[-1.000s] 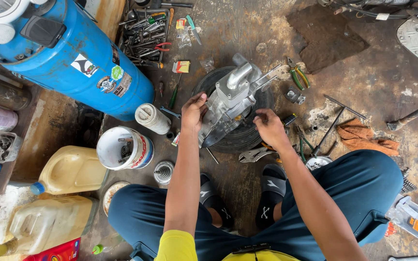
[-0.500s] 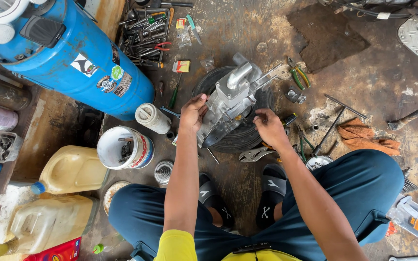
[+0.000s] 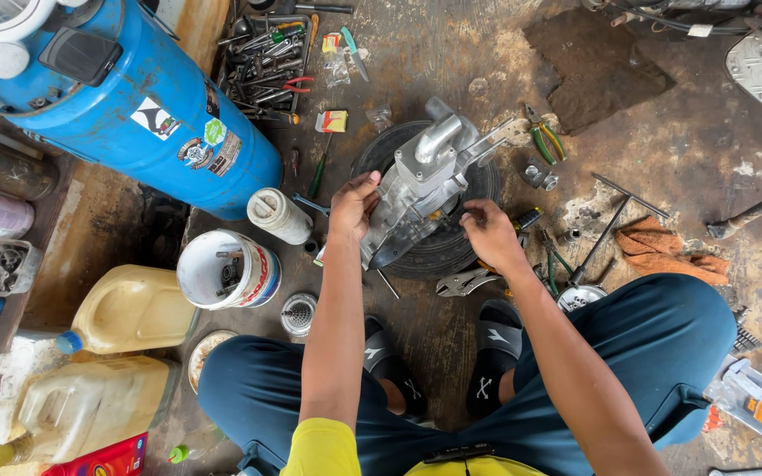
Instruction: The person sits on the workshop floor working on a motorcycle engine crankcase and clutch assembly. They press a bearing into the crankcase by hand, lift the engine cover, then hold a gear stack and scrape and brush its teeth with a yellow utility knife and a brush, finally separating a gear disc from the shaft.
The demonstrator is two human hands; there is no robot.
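Observation:
A grey metal engine casting (image 3: 422,181) rests tilted on a black round rubber tyre (image 3: 451,251) on the dirty floor. My left hand (image 3: 351,206) grips the casting's left side. On its lower right edge, my right hand (image 3: 489,232) has fingers curled against the part; what they pinch is hidden. I am squatting, with both feet in black sandals just below the tyre.
A big blue cylinder (image 3: 125,101) lies upper left beside a pile of hand tools (image 3: 271,66). A white tub (image 3: 227,269) and yellowish jugs (image 3: 130,308) stand left. Locking pliers (image 3: 465,282), green-handled pliers (image 3: 541,139), a rod (image 3: 601,238) and an orange rag (image 3: 668,249) lie right.
Both hands stay on the casting with only a slight shift of the fingers. Nothing else has moved.

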